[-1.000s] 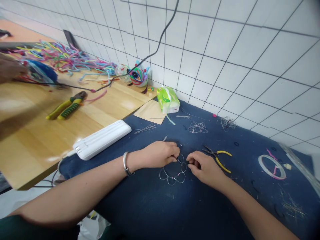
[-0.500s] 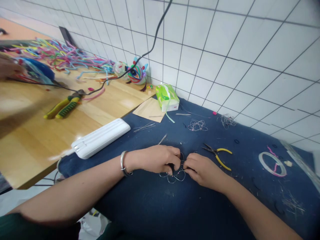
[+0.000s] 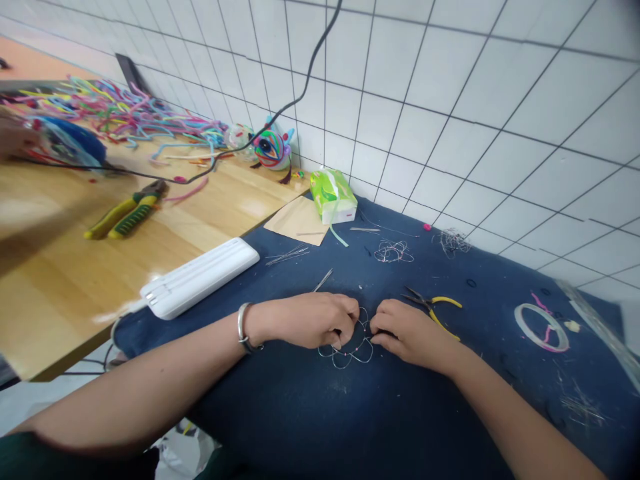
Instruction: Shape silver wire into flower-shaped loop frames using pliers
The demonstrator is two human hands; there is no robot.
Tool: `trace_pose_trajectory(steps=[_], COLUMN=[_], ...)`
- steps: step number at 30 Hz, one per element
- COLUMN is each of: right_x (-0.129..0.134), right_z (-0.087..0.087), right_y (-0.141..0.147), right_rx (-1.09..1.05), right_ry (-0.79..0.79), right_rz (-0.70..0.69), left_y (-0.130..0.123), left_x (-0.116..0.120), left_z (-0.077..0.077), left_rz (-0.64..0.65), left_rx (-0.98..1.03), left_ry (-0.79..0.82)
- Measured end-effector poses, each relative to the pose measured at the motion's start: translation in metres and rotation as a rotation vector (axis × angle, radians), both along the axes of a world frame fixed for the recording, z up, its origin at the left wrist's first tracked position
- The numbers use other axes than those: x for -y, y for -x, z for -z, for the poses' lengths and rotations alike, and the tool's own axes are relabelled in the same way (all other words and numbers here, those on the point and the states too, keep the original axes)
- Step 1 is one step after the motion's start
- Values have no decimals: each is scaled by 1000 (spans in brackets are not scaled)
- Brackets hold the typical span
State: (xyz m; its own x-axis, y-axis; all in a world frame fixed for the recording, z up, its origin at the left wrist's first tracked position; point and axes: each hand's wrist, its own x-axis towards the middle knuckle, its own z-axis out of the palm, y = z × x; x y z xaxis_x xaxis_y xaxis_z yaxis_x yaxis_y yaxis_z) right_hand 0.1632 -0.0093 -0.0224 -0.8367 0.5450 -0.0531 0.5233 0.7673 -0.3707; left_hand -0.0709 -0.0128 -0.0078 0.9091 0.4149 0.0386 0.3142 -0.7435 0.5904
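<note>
A flower-shaped loop of thin silver wire (image 3: 343, 365) with small reddish beads lies on the dark blue cloth in front of me. My left hand (image 3: 325, 321) is curled, its thumb and fingers pinching the left side of the wire flower and covering part of it. At the flower's right edge, my right hand (image 3: 407, 335) is closed, fingertips and thumb together on a wire petal they mostly hide. Just beyond my right hand lie yellow-handled needle-nose pliers (image 3: 434, 308), partly covered by it.
Wire tangles (image 3: 394, 251), cut wires (image 3: 323, 280), a white power bank (image 3: 200, 277), a tissue pack (image 3: 334, 195) and a ring of clear line (image 3: 541, 328) surround me. Green-yellow pliers (image 3: 127, 208) and pipe cleaners (image 3: 145, 117) occupy the wooden table, where another person's hand (image 3: 15, 137) works.
My right hand has shifted slightly right and turned a little. More of the wire flower shows between my hands. The black cable over the wooden table has sagged away from the green-yellow pliers.
</note>
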Motion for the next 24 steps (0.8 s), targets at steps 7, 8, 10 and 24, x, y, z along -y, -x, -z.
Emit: trace_pose_trajectory(steps=[7, 8, 10, 24], right_x=[5, 6, 6, 4], right_z=[0, 0, -1, 3], right_y=[3, 4, 4, 6], right_rx=[-72, -82, -102, -155], right_ry=[33, 38, 46, 55], right_rz=[61, 69, 78, 68], left_y=[5, 6, 9, 20], left_x=[-3, -4, -6, -16], left_z=[-2, -3, -5, -8], left_rz=[22, 32, 49, 14], left_rx=[1, 3, 9, -78], left_ry=[42, 48, 63, -26])
